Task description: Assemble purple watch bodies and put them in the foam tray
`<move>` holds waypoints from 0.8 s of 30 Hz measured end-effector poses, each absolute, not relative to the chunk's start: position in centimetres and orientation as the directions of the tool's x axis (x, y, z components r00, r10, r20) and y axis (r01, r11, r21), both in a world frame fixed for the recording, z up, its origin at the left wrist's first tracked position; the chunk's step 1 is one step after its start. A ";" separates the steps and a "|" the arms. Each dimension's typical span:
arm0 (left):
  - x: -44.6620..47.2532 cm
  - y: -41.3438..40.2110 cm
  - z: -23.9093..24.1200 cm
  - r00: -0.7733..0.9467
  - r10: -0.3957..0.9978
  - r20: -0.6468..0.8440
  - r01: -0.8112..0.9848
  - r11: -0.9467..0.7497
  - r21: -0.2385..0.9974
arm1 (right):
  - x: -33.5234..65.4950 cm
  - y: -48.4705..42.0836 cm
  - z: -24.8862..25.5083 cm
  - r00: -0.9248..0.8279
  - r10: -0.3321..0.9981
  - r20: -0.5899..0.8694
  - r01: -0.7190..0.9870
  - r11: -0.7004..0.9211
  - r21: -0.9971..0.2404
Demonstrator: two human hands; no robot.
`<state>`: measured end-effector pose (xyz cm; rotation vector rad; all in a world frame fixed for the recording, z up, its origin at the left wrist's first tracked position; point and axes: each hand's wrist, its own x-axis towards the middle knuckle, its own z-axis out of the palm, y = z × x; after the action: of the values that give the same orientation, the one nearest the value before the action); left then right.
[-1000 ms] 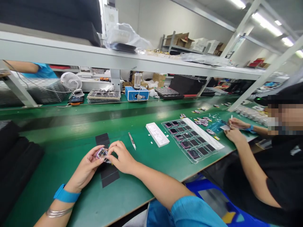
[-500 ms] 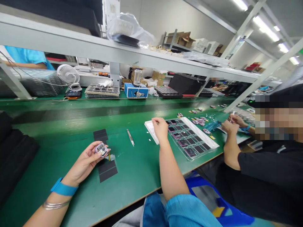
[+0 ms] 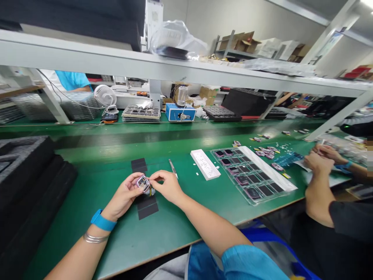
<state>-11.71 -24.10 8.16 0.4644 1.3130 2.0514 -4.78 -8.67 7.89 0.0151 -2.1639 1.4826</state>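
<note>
My left hand (image 3: 124, 196) holds a small pink-framed electronic device (image 3: 143, 183) with a dark, component-filled face. A thin yellow strip (image 3: 150, 191) hangs from its lower edge. The fingertips of my right hand (image 3: 167, 187) press against the device's right side, partly hiding that edge. Steel tweezers (image 3: 173, 169) lie on the green mat (image 3: 116, 241) just above my right hand. Black pads (image 3: 139, 165) lie on the mat beyond the device, and another (image 3: 148, 209) lies below it.
A white block (image 3: 205, 164) and a clear tray of dark-screened pink frames (image 3: 247, 175) lie to the right. A co-worker's hands (image 3: 320, 159) work at the far right. Black foam (image 3: 32, 182) stands at the left. A shelf (image 3: 145, 64) crosses above the bench.
My right hand has moved back left from the white block and tray to the device. The view has also shifted slightly, and my left hand still holds the device.
</note>
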 end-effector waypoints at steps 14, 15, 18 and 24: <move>-11.7 -23.9 8.0 -0.767 0.642 -0.026 -0.260 -0.273 0.926 | -5.1 -8.8 7.7 -0.864 0.274 0.423 -0.307 0.380 -0.873; -11.7 -23.9 8.0 -0.769 0.638 -0.027 -0.254 -0.267 0.930 | -5.1 -8.8 7.7 -0.862 0.271 0.428 -0.307 0.391 -0.867; -11.7 -23.9 8.0 -0.781 0.623 -0.047 -0.247 -0.238 0.939 | -5.0 -9.0 7.8 -0.849 0.261 0.460 -0.297 0.483 -0.824; -11.8 -23.8 7.8 -0.827 0.537 -0.168 -0.286 -0.144 0.947 | -5.1 -9.6 7.4 -0.848 0.094 0.521 -0.229 0.822 -0.522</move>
<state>-11.76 -23.75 7.77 0.2839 1.5966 2.0135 -5.07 -9.56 7.36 0.0991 -2.4606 0.7974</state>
